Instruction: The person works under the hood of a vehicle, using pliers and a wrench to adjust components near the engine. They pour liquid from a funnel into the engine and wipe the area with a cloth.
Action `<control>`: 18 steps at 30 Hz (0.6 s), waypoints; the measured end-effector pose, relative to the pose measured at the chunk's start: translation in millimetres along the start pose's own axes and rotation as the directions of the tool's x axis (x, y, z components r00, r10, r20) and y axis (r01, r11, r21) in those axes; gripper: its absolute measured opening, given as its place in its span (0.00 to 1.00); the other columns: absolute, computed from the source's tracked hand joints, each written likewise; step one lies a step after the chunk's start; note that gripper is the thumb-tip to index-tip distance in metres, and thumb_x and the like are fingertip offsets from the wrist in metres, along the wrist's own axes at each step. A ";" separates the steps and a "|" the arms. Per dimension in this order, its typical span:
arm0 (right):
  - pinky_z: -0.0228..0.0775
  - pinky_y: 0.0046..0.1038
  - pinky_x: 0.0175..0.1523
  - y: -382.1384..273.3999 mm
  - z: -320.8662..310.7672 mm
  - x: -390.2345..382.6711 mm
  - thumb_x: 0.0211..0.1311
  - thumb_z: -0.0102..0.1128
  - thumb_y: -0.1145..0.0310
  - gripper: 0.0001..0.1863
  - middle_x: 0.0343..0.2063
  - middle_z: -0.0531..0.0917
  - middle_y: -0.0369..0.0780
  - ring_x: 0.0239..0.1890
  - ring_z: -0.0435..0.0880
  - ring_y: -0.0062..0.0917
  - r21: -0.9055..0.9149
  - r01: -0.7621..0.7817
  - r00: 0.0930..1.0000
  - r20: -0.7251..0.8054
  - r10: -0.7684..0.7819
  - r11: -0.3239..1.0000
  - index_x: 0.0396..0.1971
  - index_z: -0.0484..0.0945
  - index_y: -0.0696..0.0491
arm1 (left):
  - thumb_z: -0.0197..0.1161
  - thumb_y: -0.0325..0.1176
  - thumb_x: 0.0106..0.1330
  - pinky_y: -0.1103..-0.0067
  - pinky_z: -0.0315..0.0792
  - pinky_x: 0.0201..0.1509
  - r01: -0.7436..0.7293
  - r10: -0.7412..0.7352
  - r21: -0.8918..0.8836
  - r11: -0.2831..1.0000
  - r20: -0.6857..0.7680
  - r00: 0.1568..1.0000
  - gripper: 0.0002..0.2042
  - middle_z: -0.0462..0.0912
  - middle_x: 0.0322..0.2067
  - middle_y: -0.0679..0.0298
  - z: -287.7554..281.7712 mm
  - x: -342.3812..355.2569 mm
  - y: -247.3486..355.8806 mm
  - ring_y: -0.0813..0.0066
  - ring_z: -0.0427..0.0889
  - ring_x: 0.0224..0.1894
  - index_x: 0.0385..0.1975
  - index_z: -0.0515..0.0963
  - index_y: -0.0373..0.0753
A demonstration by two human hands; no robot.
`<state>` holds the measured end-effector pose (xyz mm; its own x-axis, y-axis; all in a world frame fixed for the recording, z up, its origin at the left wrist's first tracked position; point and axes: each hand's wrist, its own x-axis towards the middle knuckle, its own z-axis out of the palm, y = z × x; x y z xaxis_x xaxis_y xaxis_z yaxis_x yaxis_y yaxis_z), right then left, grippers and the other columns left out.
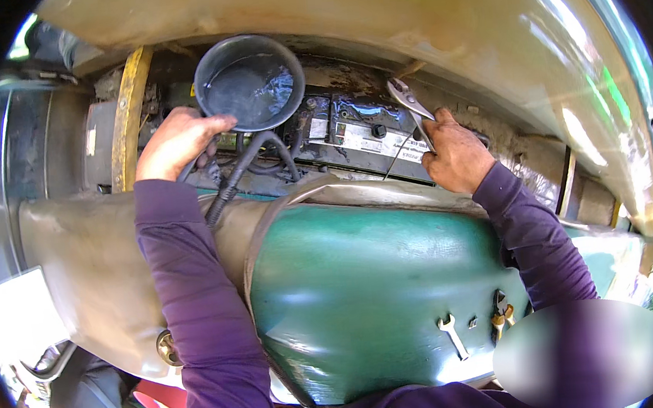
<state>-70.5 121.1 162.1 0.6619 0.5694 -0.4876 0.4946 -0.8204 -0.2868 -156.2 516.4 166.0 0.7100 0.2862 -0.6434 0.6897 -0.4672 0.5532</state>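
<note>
Nearest, two purple sleeves [198, 293] come in from below; a blurred oval covers the lower right. On the green cover [364, 278] lie one open-ended wrench [455, 337], one tiny metal piece [473, 322] too small to identify, and one yellow-handled tool [500, 317], its lower end lost in the blur.

Beyond, the left hand [180, 143] pinches the rim of one dark bowl [250, 82], thumb on top, other fingers mostly hidden; whether the bowl holds liquid is hard to tell. The right hand [454, 150] curls firmly around one pair of metal pliers [410, 99], handles largely concealed, head pointing up-left above one battery [367, 130]. Farther still, one tan panel [340, 8] runs out of view.
</note>
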 end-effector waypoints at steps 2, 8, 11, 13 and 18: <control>0.72 0.48 0.57 15.9 16.3 -10.4 0.52 0.53 0.66 0.20 0.42 0.78 0.64 0.50 0.77 0.55 0.083 0.019 0.990 -0.140 -0.007 0.996 0.38 0.77 0.68 | 0.71 0.49 0.57 0.71 0.63 0.24 0.011 -0.010 0.036 0.999 -0.025 1.000 0.22 0.76 0.14 0.60 4.4 -2.6 8.0 0.71 0.73 0.16 0.18 0.80 0.32; 0.73 0.46 0.59 39.1 37.3 0.2 0.51 0.52 0.67 0.21 0.39 0.83 0.63 0.53 0.77 0.55 0.108 0.014 1.000 0.009 -0.015 0.994 0.37 0.80 0.70 | 0.73 0.50 0.56 0.67 0.73 0.37 0.038 0.030 0.363 0.931 -0.180 0.983 0.25 0.82 0.21 0.52 24.9 -3.3 25.1 0.62 0.81 0.24 0.27 0.83 0.26; 0.72 0.45 0.62 39.7 34.4 5.8 0.53 0.51 0.64 0.22 0.43 0.83 0.63 0.55 0.77 0.54 0.093 -0.009 0.998 0.057 0.004 0.996 0.35 0.83 0.69 | 0.73 0.51 0.56 0.67 0.75 0.43 0.057 0.023 0.385 0.921 -0.199 0.980 0.26 0.85 0.25 0.49 30.6 2.3 22.1 0.60 0.84 0.29 0.30 0.84 0.25; 0.72 0.45 0.62 39.0 33.6 7.4 0.54 0.51 0.63 0.22 0.43 0.83 0.62 0.55 0.77 0.54 0.118 -0.005 0.999 0.052 -0.001 0.993 0.34 0.84 0.68 | 0.73 0.51 0.55 0.68 0.75 0.44 0.104 -0.051 0.341 0.934 -0.162 0.985 0.26 0.86 0.27 0.48 29.2 7.0 18.0 0.60 0.84 0.31 0.31 0.84 0.26; 0.71 0.44 0.62 42.1 36.5 11.5 0.54 0.51 0.63 0.22 0.44 0.83 0.61 0.54 0.77 0.55 0.137 0.017 0.998 0.058 -0.025 0.990 0.34 0.85 0.66 | 0.73 0.51 0.54 0.70 0.75 0.45 0.019 -0.014 0.081 0.997 -0.070 0.997 0.26 0.87 0.29 0.50 26.7 7.3 6.7 0.64 0.84 0.33 0.32 0.85 0.26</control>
<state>-62.6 91.3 114.3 0.6153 0.5858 -0.5275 0.4236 -0.8101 -0.4054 -150.3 493.0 150.8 0.7086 0.3505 -0.6124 0.6897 -0.5274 0.4962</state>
